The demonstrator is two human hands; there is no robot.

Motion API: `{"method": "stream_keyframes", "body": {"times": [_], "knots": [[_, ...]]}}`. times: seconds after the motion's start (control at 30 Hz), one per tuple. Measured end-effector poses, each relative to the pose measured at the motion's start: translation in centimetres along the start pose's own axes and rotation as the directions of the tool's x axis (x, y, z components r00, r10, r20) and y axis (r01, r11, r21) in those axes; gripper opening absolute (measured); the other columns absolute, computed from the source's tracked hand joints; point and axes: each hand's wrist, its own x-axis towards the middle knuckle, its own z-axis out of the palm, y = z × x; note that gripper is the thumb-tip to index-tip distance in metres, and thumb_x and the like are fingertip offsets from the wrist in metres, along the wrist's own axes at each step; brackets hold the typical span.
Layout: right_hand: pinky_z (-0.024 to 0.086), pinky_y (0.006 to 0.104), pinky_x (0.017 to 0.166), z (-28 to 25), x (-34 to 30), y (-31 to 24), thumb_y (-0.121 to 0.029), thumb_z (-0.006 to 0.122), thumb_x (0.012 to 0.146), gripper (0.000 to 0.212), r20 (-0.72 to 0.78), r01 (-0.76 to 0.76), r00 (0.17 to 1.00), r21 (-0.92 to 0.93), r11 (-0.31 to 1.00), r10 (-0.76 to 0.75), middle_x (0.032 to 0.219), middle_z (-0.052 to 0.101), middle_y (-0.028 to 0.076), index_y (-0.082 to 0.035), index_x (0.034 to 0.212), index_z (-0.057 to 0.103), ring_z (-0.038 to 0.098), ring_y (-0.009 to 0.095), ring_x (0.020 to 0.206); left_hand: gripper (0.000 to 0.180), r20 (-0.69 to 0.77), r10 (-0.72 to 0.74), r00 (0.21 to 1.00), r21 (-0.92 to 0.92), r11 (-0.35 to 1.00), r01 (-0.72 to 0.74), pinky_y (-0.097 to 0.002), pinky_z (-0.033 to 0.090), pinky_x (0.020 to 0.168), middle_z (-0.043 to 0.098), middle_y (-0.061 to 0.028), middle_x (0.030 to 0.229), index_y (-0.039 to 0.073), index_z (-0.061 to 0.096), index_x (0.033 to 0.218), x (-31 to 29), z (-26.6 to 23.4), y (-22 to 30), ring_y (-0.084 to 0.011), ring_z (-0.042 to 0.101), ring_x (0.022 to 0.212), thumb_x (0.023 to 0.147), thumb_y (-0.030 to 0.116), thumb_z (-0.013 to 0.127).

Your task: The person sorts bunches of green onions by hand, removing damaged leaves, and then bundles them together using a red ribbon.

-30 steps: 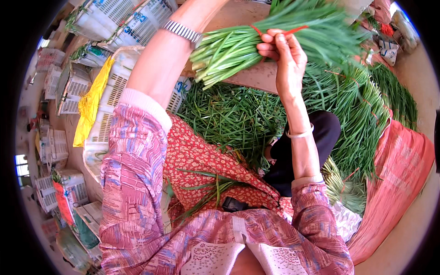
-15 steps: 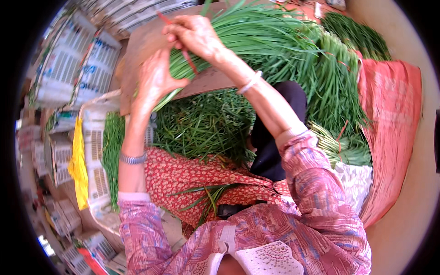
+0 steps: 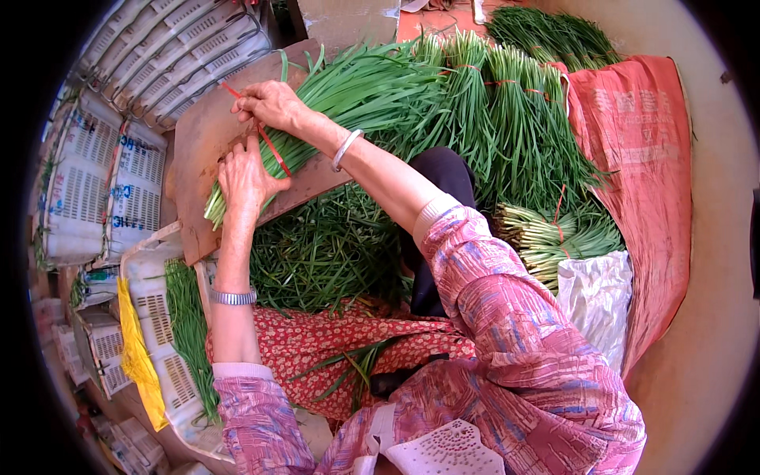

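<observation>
A long bunch of green chives (image 3: pixel 372 75) lies across a brown wooden board (image 3: pixel 198 134), its pale cut ends by the board's left side. My left hand (image 3: pixel 245 178) is wrapped over the stems near those ends, thumb stretched out to the right. Just above it, my right hand (image 3: pixel 273 105) pinches a thin red tie strip (image 3: pixel 275 150). The strip slants over the stems, and one end sticks out past my right fingers. Whether it goes fully round the bunch is hidden.
Several tied chive bunches (image 3: pixel 507 103) lie at the right, beside a red woven sack (image 3: pixel 641 158). Loose leaves (image 3: pixel 324 253) lie below the board. A white crate (image 3: pixel 158 309) with a yellow cloth (image 3: pixel 138 356) stands left; more crates (image 3: pixel 79 182) stand behind it.
The whole view has shifted, so the board and sack sit further left and lower. My right hand, still pinching the strip, has come closer above my left. The stems' cut ends now show.
</observation>
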Motion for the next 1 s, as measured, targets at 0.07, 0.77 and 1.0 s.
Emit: {"method": "stream_keyframes", "body": {"times": [0.07, 0.77, 1.0], "knots": [[0.054, 0.0254, 0.067, 0.5, -0.2, 0.0, -0.02, 0.054, 0.099, 0.024, 0.027, 0.097, 0.995, -0.266, 0.959, -0.094, 0.09, 0.073, 0.0, -0.002, 0.105, 0.069, 0.069, 0.01, 0.08, 0.101, 0.0, -0.018, 1.0, 0.028, 0.999, 0.018, -0.0461, 0.048, 0.092, 0.059, -0.0202, 0.113, 0.005, 0.041, 0.132, -0.3, 0.0, -0.2, -0.0362, 0.06, 0.104, 0.049, 0.036, 0.091], [0.052, 0.0424, 0.068, 3.6, -17.8, -1.7, -0.015, 0.057, 0.088, 0.015, -0.144, 0.165, 0.974, -0.088, 0.982, -0.176, 0.074, 0.065, 0.017, -0.003, 0.085, 0.066, 0.066, 0.034, 0.072, 0.062, -0.132, 0.047, 0.99, -0.076, 0.995, -0.057, -0.0502, 0.051, 0.08, 0.063, -0.0172, 0.101, 0.011, 0.057, 0.111, -0.4, 2.9, -0.6, -0.0382, 0.063, 0.098, 0.061, 0.037, 0.083], [0.051, 0.0514, 0.072, -1.2, -17.1, -6.2, -0.026, 0.064, 0.086, 0.028, 0.128, 0.349, 0.937, -0.413, 0.841, -0.326, 0.095, 0.063, 0.02, -0.011, 0.11, 0.062, 0.064, 0.043, 0.087, 0.07, -0.272, 0.124, 0.954, -0.035, 0.99, -0.139, -0.0485, 0.049, 0.075, 0.06, -0.014, 0.097, 0.01, 0.057, 0.113, -0.1, 2.1, -3.3, -0.035, 0.061, 0.095, 0.059, 0.046, 0.082]]}}
